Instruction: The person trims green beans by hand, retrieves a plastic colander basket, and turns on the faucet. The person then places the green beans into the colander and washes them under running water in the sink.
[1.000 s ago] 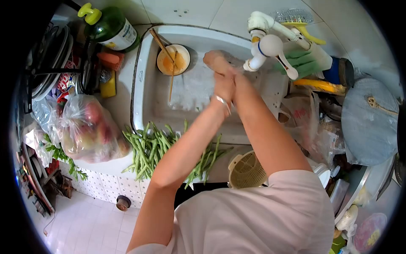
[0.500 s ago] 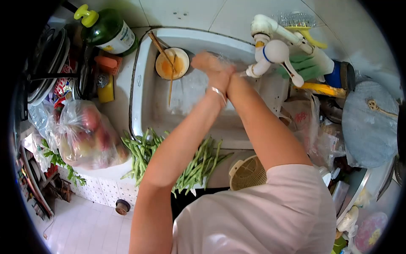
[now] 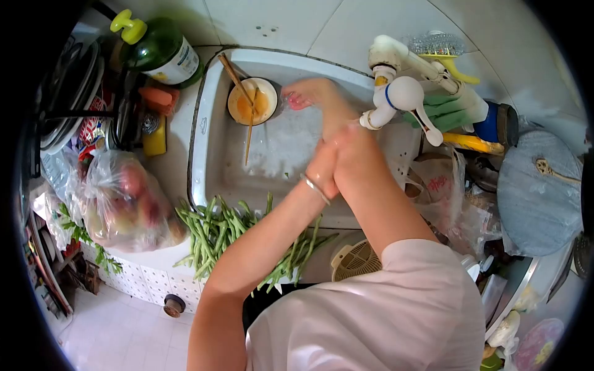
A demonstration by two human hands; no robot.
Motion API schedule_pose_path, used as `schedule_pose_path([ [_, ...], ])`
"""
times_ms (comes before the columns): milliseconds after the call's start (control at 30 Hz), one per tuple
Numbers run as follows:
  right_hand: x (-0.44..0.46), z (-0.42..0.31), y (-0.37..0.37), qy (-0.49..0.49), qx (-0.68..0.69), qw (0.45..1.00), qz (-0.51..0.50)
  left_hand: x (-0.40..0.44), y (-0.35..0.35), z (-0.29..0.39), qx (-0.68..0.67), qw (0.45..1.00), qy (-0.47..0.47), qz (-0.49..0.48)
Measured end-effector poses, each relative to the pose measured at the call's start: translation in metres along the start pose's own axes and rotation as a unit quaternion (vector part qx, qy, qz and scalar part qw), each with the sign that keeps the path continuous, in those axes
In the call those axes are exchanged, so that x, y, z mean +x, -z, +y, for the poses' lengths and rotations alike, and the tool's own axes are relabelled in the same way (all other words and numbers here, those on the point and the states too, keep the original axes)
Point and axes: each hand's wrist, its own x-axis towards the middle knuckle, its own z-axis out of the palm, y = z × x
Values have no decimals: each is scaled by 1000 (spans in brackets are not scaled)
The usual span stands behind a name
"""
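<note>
My left hand (image 3: 325,162), below a bracelet (image 3: 315,188) at the wrist, is wrapped around my right forearm (image 3: 362,170) over the white sink (image 3: 213,154). My right hand (image 3: 308,94) reaches toward the sink's back wall, wet, its fingers loosely bent and holding nothing I can see. Just left of its fingertips sits a bowl (image 3: 266,105) with orange residue and a pair of chopsticks (image 3: 250,139) resting in it. The white faucet (image 3: 376,116) has its spout beside my right forearm. Green beans (image 3: 216,238) lie along the sink's front edge, partly under my left arm.
To the left stand a green pump bottle (image 3: 164,52), a yellow sponge (image 3: 154,139) and a plastic bag of fruit (image 3: 133,198). A tan basket (image 3: 356,263) is near my body. Green gloves (image 3: 442,111) and a round grey lid-like thing (image 3: 535,191) are at the right.
My left hand has slid from near the right wrist down the right forearm toward the elbow. My right hand shows more clearly now, fingers bent. The view has shifted slightly.
</note>
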Motion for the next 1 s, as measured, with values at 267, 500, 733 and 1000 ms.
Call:
schedule_pose_path([
  [267,-53,12,-51,128,697,685,168,88,69,20,-104,987,-75,-95],
  [500,-64,76,-45,259,753,602,59,128,88,8,-131,968,-199,76],
  [733,-175,117,-79,374,242,837,317,191,127,-14,84,995,36,30],
  [1000,-268,237,-86,247,-148,891,351,138,57,22,685,688,-52,234],
])
